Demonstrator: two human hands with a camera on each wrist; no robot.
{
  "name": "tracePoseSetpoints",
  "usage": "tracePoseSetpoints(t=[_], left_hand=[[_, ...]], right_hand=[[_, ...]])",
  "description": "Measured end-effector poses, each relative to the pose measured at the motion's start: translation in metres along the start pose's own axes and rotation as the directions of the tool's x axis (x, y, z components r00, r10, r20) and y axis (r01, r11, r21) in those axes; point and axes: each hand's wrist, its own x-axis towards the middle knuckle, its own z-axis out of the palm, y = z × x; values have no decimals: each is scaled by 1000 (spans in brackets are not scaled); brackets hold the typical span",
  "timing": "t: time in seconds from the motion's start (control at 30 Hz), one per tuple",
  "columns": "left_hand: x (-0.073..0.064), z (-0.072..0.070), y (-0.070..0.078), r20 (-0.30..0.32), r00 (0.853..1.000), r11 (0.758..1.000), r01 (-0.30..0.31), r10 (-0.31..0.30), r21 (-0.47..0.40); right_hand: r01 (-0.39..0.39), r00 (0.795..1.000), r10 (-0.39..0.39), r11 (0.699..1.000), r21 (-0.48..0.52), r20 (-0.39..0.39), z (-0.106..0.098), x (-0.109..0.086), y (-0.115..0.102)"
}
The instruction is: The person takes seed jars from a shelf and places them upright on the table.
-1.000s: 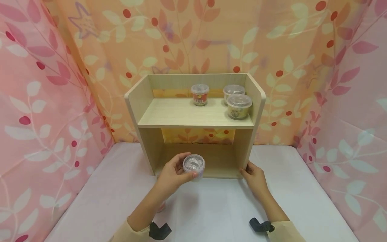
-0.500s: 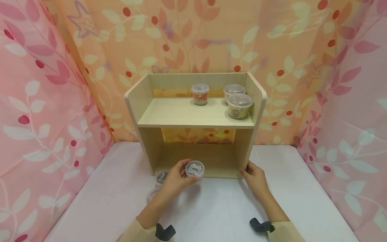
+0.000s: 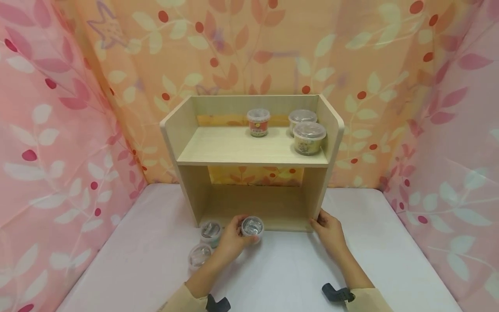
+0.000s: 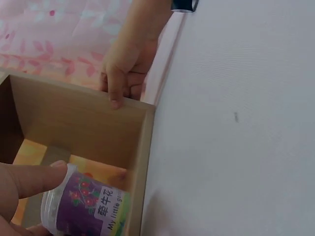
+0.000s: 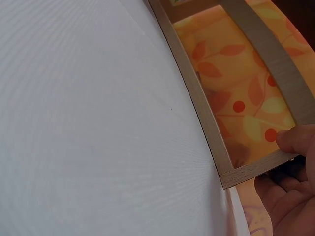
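My left hand (image 3: 234,240) grips a small plastic tub (image 3: 252,227) with a clear lid, in front of the shelf's lower compartment. In the left wrist view this tub (image 4: 88,201) shows a purple label with flowers and printed words, and the thumb lies on its lid rim. My right hand (image 3: 329,229) holds the lower right side panel of the wooden shelf (image 3: 251,163). The right wrist view shows the thumb (image 5: 293,140) on the panel's inner side and the fingers outside. Two more lidded tubs, one behind (image 3: 211,233) and one nearer (image 3: 199,256), stand left of my left hand.
On the upper board stand a red-labelled tub (image 3: 258,122) near the middle and two wider lidded tubs, one in front (image 3: 309,138) and one behind (image 3: 302,118), at the right. The shelf stands on a white-covered table (image 3: 288,264). Patterned cloth (image 3: 249,52) hangs around it.
My left hand has moved down and slightly right with the tub, nearer the table. The two tubs at its left have come into view. My right hand stays on the panel.
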Motion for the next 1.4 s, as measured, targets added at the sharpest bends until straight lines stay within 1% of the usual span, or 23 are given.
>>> tracePoseSetpoints(t=[0.1, 0.2, 0.37, 0.53, 0.67, 0.77, 0.83, 0.97, 1.0, 1.1, 1.2, 1.27, 1.4], left_hand=[[-1, 1, -3, -7, 1000, 1000, 12, -12, -18], [0, 2, -8, -1, 1000, 999, 23, -23, -45], [1, 5, -15, -4, 1000, 998, 28, -29, -58], [5, 7, -22, -28, 999, 999, 16, -18, -36], [6, 7, -26, -36, 999, 1000, 2, -2, 2], [6, 7, -25, -39, 999, 999, 11, -10, 34], [6, 7, -24, -44, 999, 997, 16, -13, 69], [5, 4, -16, -44, 999, 990, -2, 8, 138], [4, 3, -13, -45, 999, 987, -12, 19, 159], [2, -1, -4, -33, 998, 984, -37, 44, 175], [-1, -4, 7, -14, 998, 981, -65, 69, 182], [-4, -5, 14, 11, 997, 985, -82, 81, 153], [-11, -7, 31, 70, 991, 991, -116, 111, 69]], right_hand=[[4, 1000, -4, 1000, -11, 4, 2, -1, -1], [1, 1000, -1, 1000, -26, -2, 2, -2, -1], [-14, 1000, 14, 999, -28, 3, 0, -2, 0], [-17, 1000, 17, 1000, 19, 14, 0, -2, 0], [-15, 1000, 15, 999, 39, 10, 1, -3, -1], [-23, 1000, 23, 999, 42, 11, 1, -3, -7], [-20, 1000, 19, 999, 40, 16, 0, -5, -18], [-25, 999, 24, 999, 29, 22, -4, -12, -42], [-27, 999, 26, 999, 26, 23, -5, -13, -46], [-35, 999, 35, 999, 26, 21, -5, -15, -52], [-35, 999, 34, 999, 20, 20, -5, -15, -50], [-26, 999, 25, 1000, 15, 20, -5, -13, -46], [-17, 1000, 17, 1000, 10, 8, -2, -9, -26]])
